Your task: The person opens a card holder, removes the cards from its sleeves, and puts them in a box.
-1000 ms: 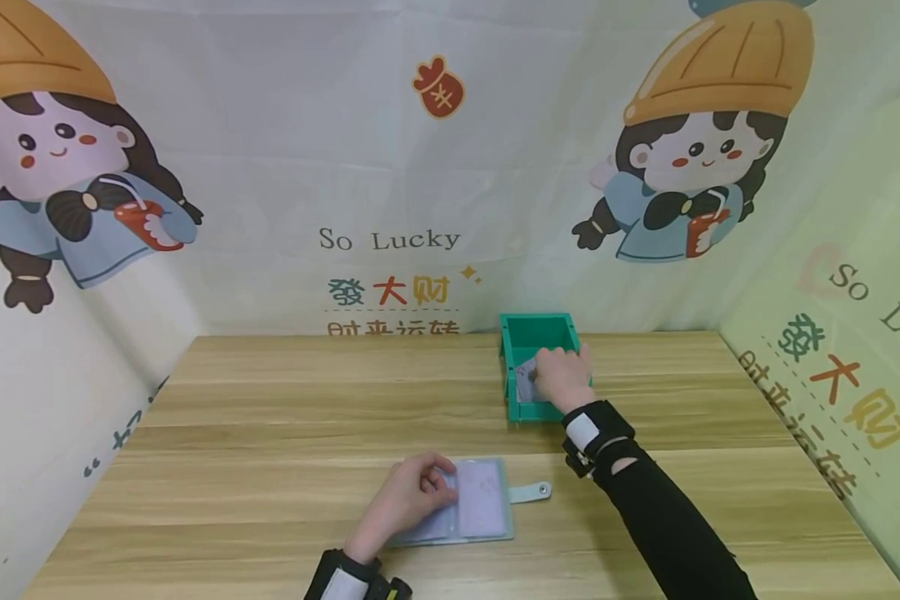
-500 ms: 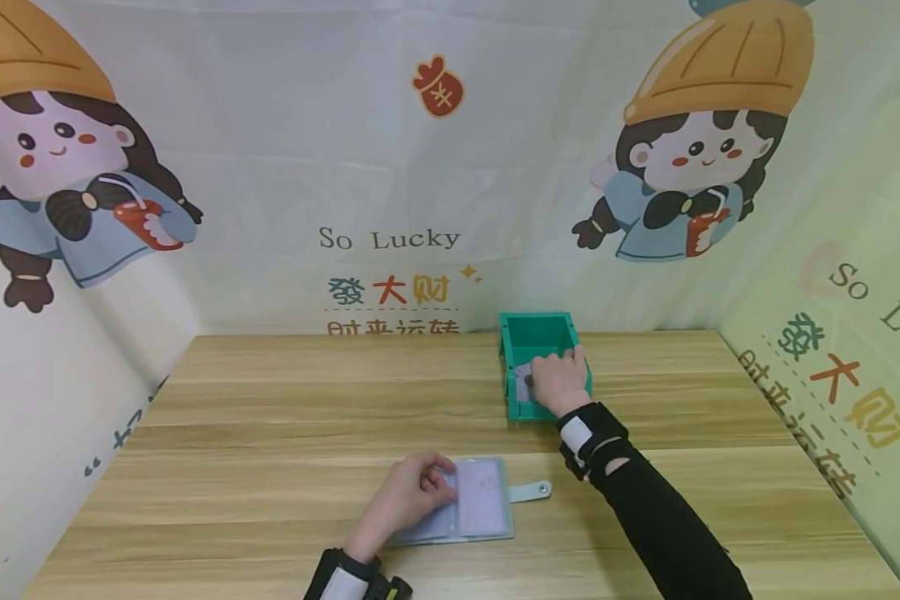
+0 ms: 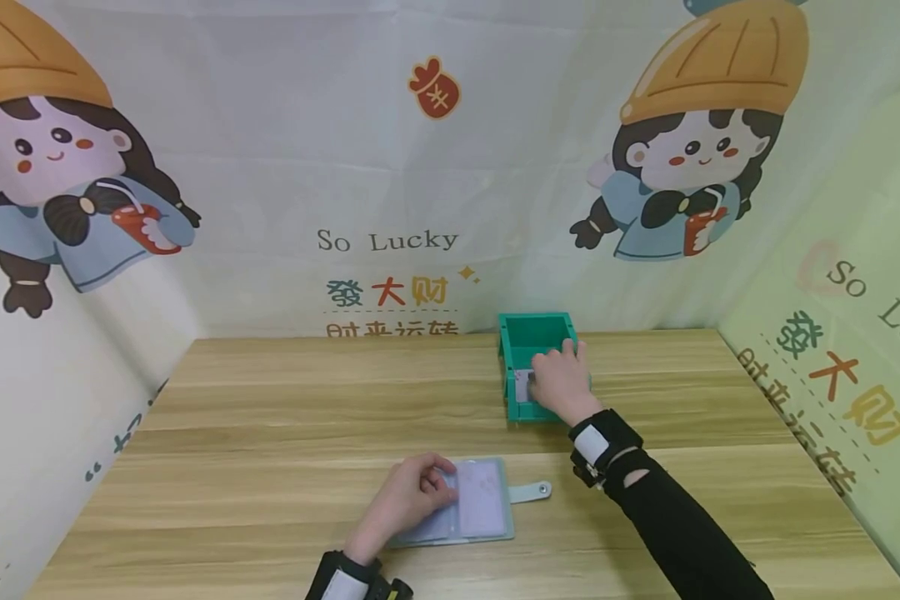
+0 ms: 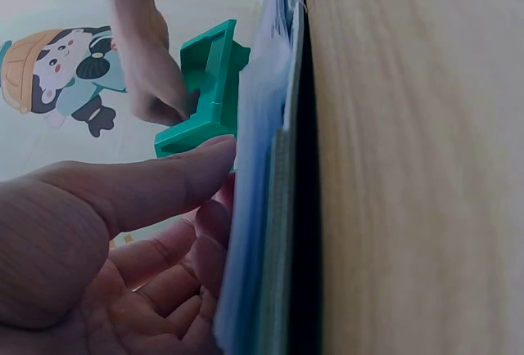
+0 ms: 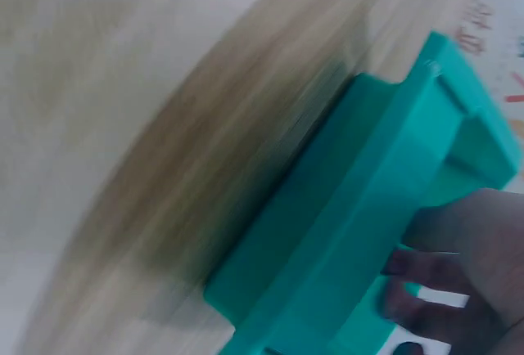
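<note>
A small card album (image 3: 483, 500) with pale blue covers lies spread on the table, with clear sleeve pages. My left hand (image 3: 412, 496) rests on its left side. In the left wrist view, that thumb (image 4: 192, 171) and the loosely bent fingertips touch the edge of the sleeves (image 4: 260, 134). Farther back, my right hand (image 3: 562, 383) reaches into a green box (image 3: 537, 330), fingers bent downward. A pale printed card (image 3: 522, 386) shows in the box beside these fingers. In the right wrist view the fingertips are partly hidden and blurred, so a grip on the card cannot be made out.
The album's snap strap (image 3: 531, 492) sticks out to the right. The box stands near the back edge of the wooden table (image 3: 307, 400). A printed cloth (image 3: 270, 167) hangs behind and at both sides.
My right hand shifts slightly inside the box, and the card there lies straighter than before. The left hand and album keep their place.
</note>
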Demonstrator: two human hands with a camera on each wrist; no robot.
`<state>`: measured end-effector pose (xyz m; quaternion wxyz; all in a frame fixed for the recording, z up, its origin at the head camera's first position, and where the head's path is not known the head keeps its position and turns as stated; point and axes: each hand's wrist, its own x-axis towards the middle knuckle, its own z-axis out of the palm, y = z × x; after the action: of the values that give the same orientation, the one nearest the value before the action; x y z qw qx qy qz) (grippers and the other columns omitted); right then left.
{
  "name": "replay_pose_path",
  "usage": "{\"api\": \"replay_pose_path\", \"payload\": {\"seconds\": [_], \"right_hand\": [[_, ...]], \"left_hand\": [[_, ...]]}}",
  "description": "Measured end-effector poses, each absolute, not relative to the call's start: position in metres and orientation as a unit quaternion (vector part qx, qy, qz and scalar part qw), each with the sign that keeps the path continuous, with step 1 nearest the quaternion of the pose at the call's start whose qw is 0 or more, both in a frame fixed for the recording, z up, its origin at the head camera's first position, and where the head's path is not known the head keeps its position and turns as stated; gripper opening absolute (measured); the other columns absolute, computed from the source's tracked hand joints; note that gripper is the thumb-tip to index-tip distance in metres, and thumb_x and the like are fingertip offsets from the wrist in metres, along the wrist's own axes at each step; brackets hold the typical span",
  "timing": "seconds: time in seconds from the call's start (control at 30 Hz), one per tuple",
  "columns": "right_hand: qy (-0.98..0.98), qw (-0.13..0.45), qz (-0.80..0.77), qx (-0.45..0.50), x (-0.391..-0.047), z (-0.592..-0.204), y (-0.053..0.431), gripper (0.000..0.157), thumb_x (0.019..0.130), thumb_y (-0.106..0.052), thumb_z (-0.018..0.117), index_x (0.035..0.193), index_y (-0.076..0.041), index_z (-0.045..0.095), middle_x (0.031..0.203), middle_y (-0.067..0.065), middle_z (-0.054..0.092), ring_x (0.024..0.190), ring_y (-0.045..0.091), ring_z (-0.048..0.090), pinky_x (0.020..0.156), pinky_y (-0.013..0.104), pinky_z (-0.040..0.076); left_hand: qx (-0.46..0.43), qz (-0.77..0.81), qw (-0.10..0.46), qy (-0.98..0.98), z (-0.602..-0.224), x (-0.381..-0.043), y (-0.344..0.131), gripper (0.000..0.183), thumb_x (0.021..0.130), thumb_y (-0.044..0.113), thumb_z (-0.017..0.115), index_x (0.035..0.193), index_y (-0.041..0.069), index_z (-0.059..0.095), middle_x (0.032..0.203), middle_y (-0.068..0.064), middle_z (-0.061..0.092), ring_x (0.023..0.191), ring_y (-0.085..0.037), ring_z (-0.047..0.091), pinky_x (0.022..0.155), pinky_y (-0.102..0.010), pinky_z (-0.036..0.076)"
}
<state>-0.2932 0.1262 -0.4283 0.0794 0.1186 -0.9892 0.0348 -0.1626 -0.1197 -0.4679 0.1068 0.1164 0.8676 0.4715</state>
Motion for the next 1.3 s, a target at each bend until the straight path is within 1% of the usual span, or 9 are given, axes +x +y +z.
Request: {"api": "replay_pose_path", "payload": {"seconds": [0.17,0.27,0.43,0.6,0.7,0.8,0.97,1.13,1.3], "right_hand": [[-0.946,0.233,0.172,0.143,-0.266,-0.434,0.122,0.018,0.093,-0.015,0.066,0.078,-0.009,0.072,0.069,0.007,0.063,0.076,0.029,0.049,0.082,0.049,0.031],[-0.919,0.253,0.245,0.176,-0.244,-0.441,0.116,0.012,0.092,-0.013,0.067,0.083,-0.008,0.074,0.068,0.003,0.060,0.071,0.022,0.049,0.079,0.043,0.033],[-0.909,0.166,0.300,0.238,-0.213,-0.460,0.108,0.009,0.091,-0.013,0.070,0.095,-0.007,0.075,0.081,0.000,0.064,0.076,0.013,0.055,0.071,0.030,0.044],[-0.918,0.014,0.283,0.276,-0.202,-0.471,0.108,0.032,0.095,-0.026,0.069,0.119,-0.005,0.071,0.103,0.003,0.062,0.090,0.012,0.051,0.077,0.029,0.047],[-0.915,-0.041,0.282,0.286,-0.201,-0.473,0.108,0.043,0.095,-0.033,0.069,0.128,-0.005,0.067,0.112,0.004,0.059,0.097,0.014,0.050,0.081,0.030,0.045],[-0.912,-0.061,0.286,0.288,-0.201,-0.473,0.108,0.047,0.093,-0.035,0.071,0.130,-0.006,0.067,0.114,0.002,0.057,0.100,0.015,0.048,0.081,0.029,0.042],[-0.909,-0.074,0.292,0.287,-0.200,-0.470,0.107,0.043,0.090,-0.032,0.075,0.126,-0.009,0.070,0.111,0.001,0.057,0.097,0.014,0.047,0.077,0.025,0.039],[-0.909,-0.073,0.293,0.288,-0.199,-0.469,0.106,0.039,0.088,-0.029,0.077,0.122,-0.010,0.072,0.106,0.000,0.057,0.090,0.013,0.047,0.072,0.023,0.037],[-0.910,-0.066,0.301,0.279,-0.200,-0.469,0.105,0.035,0.086,-0.028,0.080,0.115,-0.009,0.074,0.104,0.000,0.060,0.090,0.014,0.049,0.074,0.025,0.039]], "left_hand": [[0.117,0.471,0.105,0.868,-0.469,-0.163,-0.120,0.029,0.085,0.009,0.075,0.111,-0.003,0.067,0.078,-0.001,0.061,0.066,-0.013,0.052,0.056,-0.019,0.038],[0.114,0.471,0.107,0.868,-0.470,-0.163,-0.121,0.028,0.086,0.009,0.075,0.111,-0.002,0.067,0.078,-0.001,0.060,0.067,-0.013,0.052,0.057,-0.020,0.038],[0.116,0.469,0.104,0.869,-0.470,-0.164,-0.121,0.029,0.085,0.009,0.075,0.110,-0.002,0.067,0.077,0.000,0.061,0.066,-0.013,0.052,0.056,-0.020,0.039],[0.119,0.467,0.100,0.870,-0.469,-0.164,-0.121,0.028,0.085,0.008,0.075,0.110,-0.003,0.067,0.077,0.000,0.062,0.066,-0.012,0.052,0.056,-0.019,0.038],[0.119,0.468,0.103,0.870,-0.469,-0.165,-0.121,0.028,0.085,0.008,0.075,0.110,-0.002,0.067,0.077,0.000,0.062,0.066,-0.012,0.052,0.056,-0.019,0.039],[0.120,0.465,0.103,0.871,-0.470,-0.165,-0.121,0.028,0.086,0.008,0.075,0.110,-0.002,0.067,0.078,0.000,0.062,0.067,-0.012,0.053,0.057,-0.019,0.039],[0.122,0.461,0.101,0.873,-0.470,-0.165,-0.120,0.028,0.086,0.008,0.075,0.110,-0.002,0.068,0.078,0.000,0.061,0.066,-0.012,0.052,0.056,-0.019,0.038],[0.123,0.461,0.101,0.873,-0.471,-0.165,-0.119,0.028,0.086,0.009,0.075,0.110,-0.002,0.067,0.078,0.000,0.061,0.066,-0.012,0.052,0.056,-0.019,0.038],[0.121,0.462,0.098,0.873,-0.472,-0.165,-0.120,0.026,0.086,0.009,0.075,0.109,-0.002,0.068,0.077,0.000,0.061,0.066,-0.011,0.052,0.056,-0.019,0.038]]}}
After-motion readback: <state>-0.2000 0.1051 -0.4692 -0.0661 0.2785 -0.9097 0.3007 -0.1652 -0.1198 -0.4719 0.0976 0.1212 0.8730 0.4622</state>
